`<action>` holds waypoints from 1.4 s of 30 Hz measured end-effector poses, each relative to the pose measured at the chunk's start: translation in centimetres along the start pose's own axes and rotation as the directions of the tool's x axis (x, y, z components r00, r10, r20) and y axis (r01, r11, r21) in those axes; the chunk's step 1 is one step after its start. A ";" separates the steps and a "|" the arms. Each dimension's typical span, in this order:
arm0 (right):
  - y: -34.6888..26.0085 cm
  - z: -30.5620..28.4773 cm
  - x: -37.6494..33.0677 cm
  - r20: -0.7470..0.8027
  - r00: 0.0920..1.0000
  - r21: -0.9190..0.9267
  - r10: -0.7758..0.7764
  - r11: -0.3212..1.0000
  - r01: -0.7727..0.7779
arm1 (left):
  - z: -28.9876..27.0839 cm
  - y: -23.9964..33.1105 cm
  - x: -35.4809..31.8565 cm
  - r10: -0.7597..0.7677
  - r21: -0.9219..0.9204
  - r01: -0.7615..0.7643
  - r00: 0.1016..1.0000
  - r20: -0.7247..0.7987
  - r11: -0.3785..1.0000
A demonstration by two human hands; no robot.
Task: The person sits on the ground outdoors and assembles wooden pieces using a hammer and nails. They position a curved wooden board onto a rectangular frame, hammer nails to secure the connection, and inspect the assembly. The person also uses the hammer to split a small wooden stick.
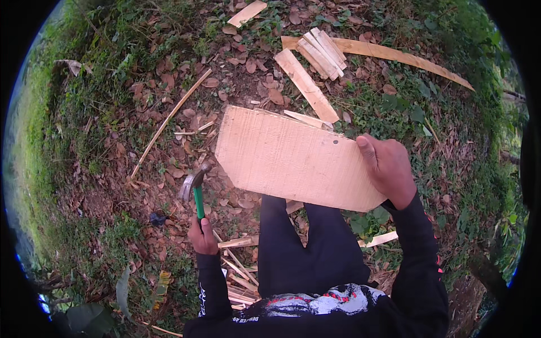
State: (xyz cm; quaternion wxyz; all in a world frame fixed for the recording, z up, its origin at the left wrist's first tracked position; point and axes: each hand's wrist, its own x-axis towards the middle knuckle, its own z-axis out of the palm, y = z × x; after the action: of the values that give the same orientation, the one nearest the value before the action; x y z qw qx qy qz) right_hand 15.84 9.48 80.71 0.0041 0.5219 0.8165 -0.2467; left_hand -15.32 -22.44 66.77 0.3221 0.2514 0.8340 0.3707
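My left hand (204, 237) is closed round the green handle of a claw hammer (198, 191), its metal head pointing up and away from me. In my right hand (389, 169) is a wide, pale wooden board (293, 158), gripped at its right end with the thumb on the upper face. The board is held up in front of my legs, its left corners cut at a slant and one small dark knot near the right end. Hammer and board are apart. My right fingers are hidden beneath the board.
A small stack of wooden slats (322, 53) lies on a long plank (394, 54) at the far side. Nearer is a short plank (307, 84). A thin stick (169, 121) lies to the left. Several wood strips (241, 284) lie by my left leg. Dry leaves and weeds cover the ground.
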 end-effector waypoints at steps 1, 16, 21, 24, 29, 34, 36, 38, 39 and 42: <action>-0.4 0.4 0.2 0.018 0.999 0.003 -0.030 1.000 0.030 | -1.7 3.2 -0.8 0.041 -0.008 -0.041 0.999 -0.010 0.999; 0.3 0.7 -1.3 0.079 0.990 0.113 0.118 0.986 -0.126 | 0.8 24.2 -0.4 0.521 0.434 -0.628 0.778 0.350 0.646; 1.1 0.9 -1.2 -0.024 0.996 0.074 0.082 0.994 -0.080 | 1.3 24.6 0.6 0.557 0.386 -0.684 0.729 0.398 0.619; 1.3 1.0 -0.8 -0.031 0.997 0.072 0.064 0.996 -0.061 | 3.6 26.8 1.9 0.508 0.442 -0.744 0.666 0.546 0.501; 2.2 0.8 -0.2 -0.026 0.999 0.120 0.033 0.992 -0.030 | 4.1 27.2 2.2 0.578 0.387 -0.732 0.681 0.450 0.561; 2.2 0.7 0.5 -0.021 1.000 0.107 0.020 0.994 -0.018 | 4.4 26.7 2.6 0.496 0.434 -0.698 0.713 0.496 0.569; 2.0 0.9 0.9 -0.018 1.000 0.104 -0.016 0.994 0.018 | 4.5 27.6 3.0 0.401 0.528 -0.646 0.760 0.511 0.552; 2.3 0.8 1.0 -0.022 0.999 0.117 -0.026 0.993 0.028 | 4.0 27.8 2.8 0.471 0.467 -0.665 0.745 0.472 0.584; 2.4 0.8 1.0 -0.031 0.999 0.119 -0.022 0.993 0.026 | 2.8 27.1 2.2 0.447 0.497 -0.636 0.770 0.455 0.590; 2.3 0.9 1.0 -0.032 0.999 0.089 -0.023 0.996 0.025 | 1.5 24.2 2.0 0.498 0.453 -0.615 0.788 0.361 0.645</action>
State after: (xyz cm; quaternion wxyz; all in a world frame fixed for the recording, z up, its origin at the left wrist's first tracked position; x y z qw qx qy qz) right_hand 17.13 10.74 78.77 -0.0347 0.5154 0.8109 -0.2751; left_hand -11.18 -5.94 84.17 0.1892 0.6144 0.7471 0.1692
